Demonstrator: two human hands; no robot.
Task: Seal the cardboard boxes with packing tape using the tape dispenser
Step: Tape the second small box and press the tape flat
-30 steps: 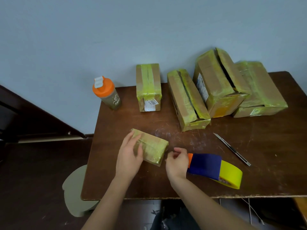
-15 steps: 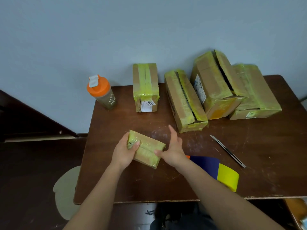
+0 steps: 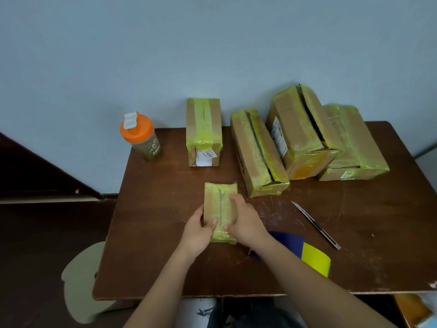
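Note:
A small cardboard box [image 3: 218, 197] wrapped in yellow tape lies on the brown table [image 3: 354, 245], its long side pointing away from me. My left hand [image 3: 197, 230] grips its near left corner, thumb on top. My right hand [image 3: 243, 221] holds its right side, fingers laid over the top. The blue tape dispenser [image 3: 287, 241] with a yellow tape roll [image 3: 315, 261] lies on the table just right of my right forearm, partly hidden by it.
Several larger taped boxes stand at the back: one upright [image 3: 203, 131], one long [image 3: 257, 152], two stacked to the right [image 3: 305, 131]. An orange-lidded bottle [image 3: 142, 137] stands at the back left. A utility knife [image 3: 315, 224] lies right of the dispenser.
My right hand left the dispenser and took hold of the small box. Both hands turned the box from a slanted lie to lengthwise, pointing away from me.

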